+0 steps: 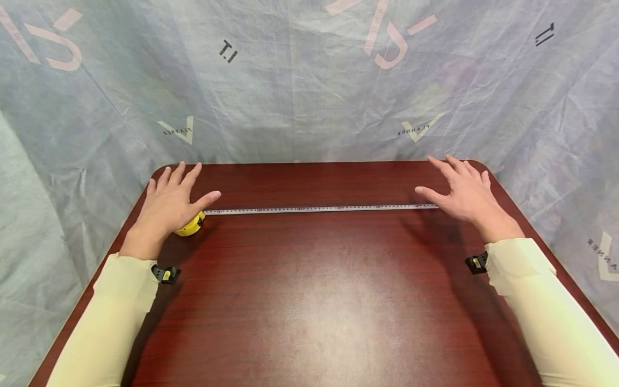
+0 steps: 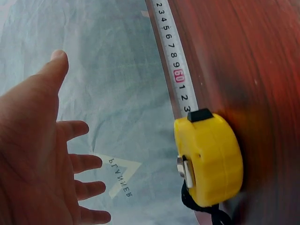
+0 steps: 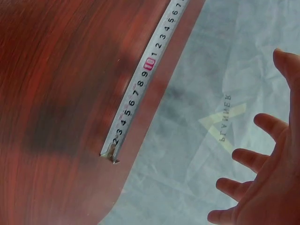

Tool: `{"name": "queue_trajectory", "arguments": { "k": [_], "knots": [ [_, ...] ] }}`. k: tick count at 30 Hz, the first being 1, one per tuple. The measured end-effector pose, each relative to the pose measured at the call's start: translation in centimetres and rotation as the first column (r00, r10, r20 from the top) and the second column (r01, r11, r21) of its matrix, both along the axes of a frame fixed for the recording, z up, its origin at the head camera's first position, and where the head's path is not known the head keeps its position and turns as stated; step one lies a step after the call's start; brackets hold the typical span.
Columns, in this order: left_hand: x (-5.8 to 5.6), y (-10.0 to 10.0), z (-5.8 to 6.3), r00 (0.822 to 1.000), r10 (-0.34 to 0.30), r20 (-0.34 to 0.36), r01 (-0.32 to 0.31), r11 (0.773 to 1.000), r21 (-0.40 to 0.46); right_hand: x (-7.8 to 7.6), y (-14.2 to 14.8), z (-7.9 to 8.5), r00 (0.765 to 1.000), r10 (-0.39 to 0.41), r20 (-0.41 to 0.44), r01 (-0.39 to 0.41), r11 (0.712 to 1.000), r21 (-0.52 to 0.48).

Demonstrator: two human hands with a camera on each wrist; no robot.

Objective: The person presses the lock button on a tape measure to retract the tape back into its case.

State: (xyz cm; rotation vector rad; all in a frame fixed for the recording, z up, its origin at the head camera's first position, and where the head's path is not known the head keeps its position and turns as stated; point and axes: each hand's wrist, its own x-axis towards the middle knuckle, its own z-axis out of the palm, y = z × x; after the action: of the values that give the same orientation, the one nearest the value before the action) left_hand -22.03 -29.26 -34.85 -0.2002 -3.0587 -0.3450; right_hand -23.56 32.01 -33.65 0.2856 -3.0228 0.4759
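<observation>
A yellow tape measure point(image 2: 213, 159) lies on the tabletop at the left, partly hidden under my left hand point(image 1: 169, 201) in the head view. Its blade point(image 1: 319, 209) is drawn out straight across the table to the right, with a pink-boxed 60 near the case. The blade's metal end hook point(image 3: 110, 153) shows in the right wrist view. With fingers spread, my left hand is held above the case and grips nothing. My right hand point(image 1: 466, 193) hovers over the hook end, fingers spread and holding nothing. A black cord point(image 2: 199, 202) hangs from the case.
The dark red wooden table point(image 1: 309, 301) has rounded far corners. A grey printed cloth point(image 1: 300, 86) hangs behind it and along both sides. Each wrist wears a black strap with a small device, such as the right wrist device point(image 1: 476, 263).
</observation>
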Motion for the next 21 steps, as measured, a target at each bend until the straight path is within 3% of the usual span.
{"name": "queue_trajectory", "arguments": {
  "k": [21],
  "knots": [
    [0.9,-2.0,-0.5,1.0,0.0,0.007,-0.001,0.999,0.049,0.3,2.9,-1.0,0.999,-0.042,0.003,0.042,0.999,-0.002]
  ]
}}
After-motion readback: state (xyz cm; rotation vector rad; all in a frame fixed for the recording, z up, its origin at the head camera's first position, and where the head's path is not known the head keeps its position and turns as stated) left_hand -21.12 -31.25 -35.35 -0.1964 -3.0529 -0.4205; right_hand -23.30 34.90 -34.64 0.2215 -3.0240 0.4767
